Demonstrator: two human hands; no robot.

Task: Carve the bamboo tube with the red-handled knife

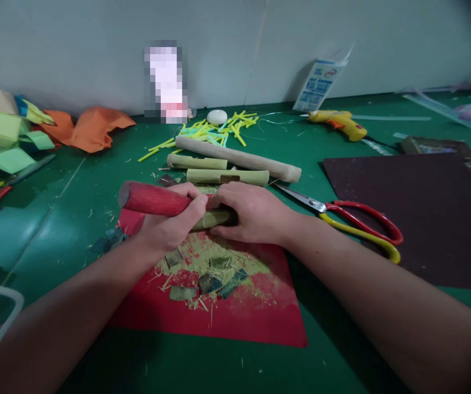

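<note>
My left hand point(170, 221) is wrapped round a thick red handle point(149, 198) that sticks out to the left. My right hand point(252, 213) presses down on a green bamboo piece point(211, 219) lying between both hands; its fingers are closed over it. The two hands touch over a red sheet point(219, 306) on the green table point(75, 208). Bamboo shavings and dark bark chips point(211, 273) lie on the sheet below my hands. Whatever tool the red handle carries is hidden under my hands.
Behind my hands lie two bamboo sections point(227, 176) and a pale wooden stick point(239, 158). Red-and-yellow scissors point(354, 221) and a dark sheet point(420, 213) are at right. A yellow glue gun point(340, 123), cut straw bits point(214, 128) and coloured paper point(9, 137) sit farther back.
</note>
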